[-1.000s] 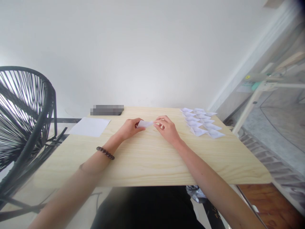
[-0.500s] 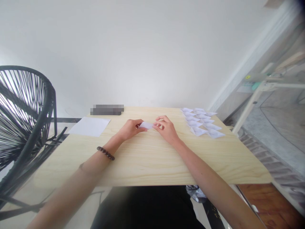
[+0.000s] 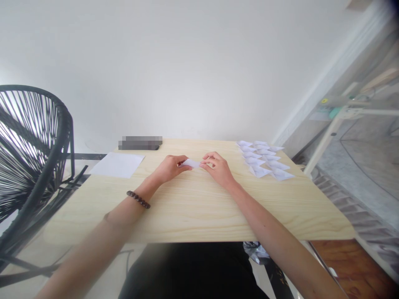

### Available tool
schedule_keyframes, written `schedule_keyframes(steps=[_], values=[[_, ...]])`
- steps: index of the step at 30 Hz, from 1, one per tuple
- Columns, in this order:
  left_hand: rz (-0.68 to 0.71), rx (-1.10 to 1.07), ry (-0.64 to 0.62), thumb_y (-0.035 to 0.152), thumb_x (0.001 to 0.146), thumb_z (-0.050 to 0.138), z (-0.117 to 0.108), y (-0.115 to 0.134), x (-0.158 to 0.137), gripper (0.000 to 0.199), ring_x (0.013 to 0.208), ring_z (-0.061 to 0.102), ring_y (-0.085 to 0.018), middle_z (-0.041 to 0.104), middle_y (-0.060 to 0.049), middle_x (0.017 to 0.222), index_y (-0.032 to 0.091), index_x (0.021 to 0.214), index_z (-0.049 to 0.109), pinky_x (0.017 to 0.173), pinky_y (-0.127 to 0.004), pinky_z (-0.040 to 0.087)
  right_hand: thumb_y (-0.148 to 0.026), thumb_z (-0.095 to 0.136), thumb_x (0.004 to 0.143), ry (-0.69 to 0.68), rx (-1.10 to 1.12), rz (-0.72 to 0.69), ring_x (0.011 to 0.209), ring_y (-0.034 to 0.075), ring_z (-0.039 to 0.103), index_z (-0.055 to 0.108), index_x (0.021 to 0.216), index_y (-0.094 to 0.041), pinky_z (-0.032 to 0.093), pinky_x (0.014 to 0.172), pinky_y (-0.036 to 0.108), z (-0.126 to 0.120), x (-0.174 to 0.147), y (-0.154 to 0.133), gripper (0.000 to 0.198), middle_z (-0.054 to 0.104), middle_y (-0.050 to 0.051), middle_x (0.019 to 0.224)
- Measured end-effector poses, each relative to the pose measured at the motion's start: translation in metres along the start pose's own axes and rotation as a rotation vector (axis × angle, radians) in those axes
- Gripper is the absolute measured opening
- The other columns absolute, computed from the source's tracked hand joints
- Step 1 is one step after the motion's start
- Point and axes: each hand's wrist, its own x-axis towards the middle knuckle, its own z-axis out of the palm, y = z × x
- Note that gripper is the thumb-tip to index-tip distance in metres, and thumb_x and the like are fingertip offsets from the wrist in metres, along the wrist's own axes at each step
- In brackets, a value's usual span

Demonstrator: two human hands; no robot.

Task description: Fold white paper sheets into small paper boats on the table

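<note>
A small piece of folded white paper [image 3: 191,163] is held above the middle of the wooden table [image 3: 193,207]. My left hand [image 3: 172,167] grips its left end between thumb and fingers. At the other end, my right hand [image 3: 216,167] pinches the paper's corner with thumb and forefinger, the other fingers curled above. To the right of my right hand lie several folded white paper pieces [image 3: 258,170], set out in two rows. A stack or sheet of flat white paper [image 3: 118,165] rests on the left side of the table.
A dark object [image 3: 139,143], partly blurred out, sits at the table's back left edge. Left of the table stands a black corded chair [image 3: 59,124]. The white wall [image 3: 199,74] rises behind the table, and a pale metal frame [image 3: 327,139] is at the right.
Almost nothing differs. The fingers of my right hand have shifted slightly at the paper's corner, and both hands keep hold of it.
</note>
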Motion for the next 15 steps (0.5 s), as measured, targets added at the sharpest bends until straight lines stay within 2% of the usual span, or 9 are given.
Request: schedule_keyframes(steps=[9,13,15], values=[[0.029,-0.009,-0.023,0.038,0.075,0.052,-0.0012,0.003,0.0003,0.025,0.059,0.048,-0.011,0.059,0.001,0.068,0.016,0.085,0.062,0.06,-0.02,0.037,-0.025,0.055,0.076,-0.002,0.068,-0.004,0.081,0.014,0.056,0.064,0.078,-0.02,0.047,0.064,0.025,0.0013,0.0003,0.0009,0.01,0.056,0.005,0.097],[0.092,-0.033,-0.01,0.033,0.076,0.052,-0.0014,0.0031,0.0012,0.023,0.063,0.049,-0.011,0.06,-0.001,0.074,0.016,0.087,0.061,0.063,-0.022,0.039,-0.027,0.053,0.077,0.054,0.151,0.053,0.083,0.014,0.058,0.064,0.083,-0.02,0.049,0.068,0.025,0.0022,-0.0003,-0.0003,0.014,0.056,0.007,0.106],[0.121,-0.036,-0.025,0.031,0.076,0.053,-0.001,0.0014,0.0016,0.022,0.065,0.05,-0.012,0.06,-0.003,0.08,0.015,0.088,0.061,0.064,-0.023,0.04,-0.027,0.052,0.078,0.042,0.197,0.095,0.079,0.014,0.06,0.064,0.086,-0.019,0.049,0.068,0.025,0.0025,-0.0008,-0.0005,0.016,0.06,0.006,0.099]])
